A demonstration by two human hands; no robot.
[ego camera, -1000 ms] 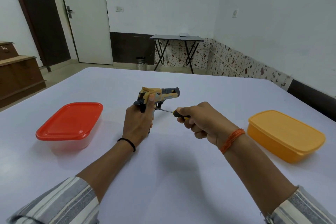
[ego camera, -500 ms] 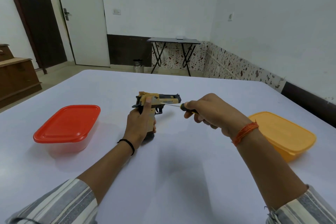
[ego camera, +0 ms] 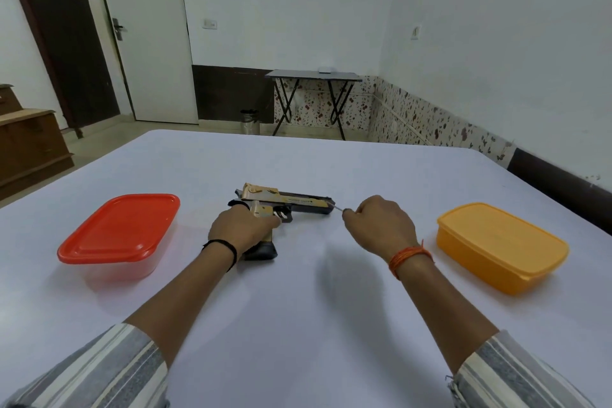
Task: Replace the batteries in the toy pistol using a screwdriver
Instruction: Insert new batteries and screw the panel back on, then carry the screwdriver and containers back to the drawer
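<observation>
— White-walled room, pale surface [ego camera: 298, 308] up front; small folding table [ego camera: 313, 76] and door [ego camera: 149, 43] at the back?

— Yes. Toy pistol [ego camera: 288, 204] lying on its side mid-surface, barrel pointing right.

— Left hand [ego camera: 243, 230]?

— Wrapped over the pistol's handle, grip clamped on it, pressing it flat against the surface. Black band at that wrist.

— Right hand [ego camera: 381, 225]?

— Just right of the muzzle, fingers curled, grip clamped on a screwdriver [ego camera: 339, 208]. Only the thin metal tip seen, close to the barrel's end; handle hidden inside the fist. Orange thread at that wrist.

— Anything else?

— Red-lidded box [ego camera: 121, 230] well left of the pistol, orange box [ego camera: 501, 245] well right, both lidded. Striped sleeves at the bottom corners.
</observation>
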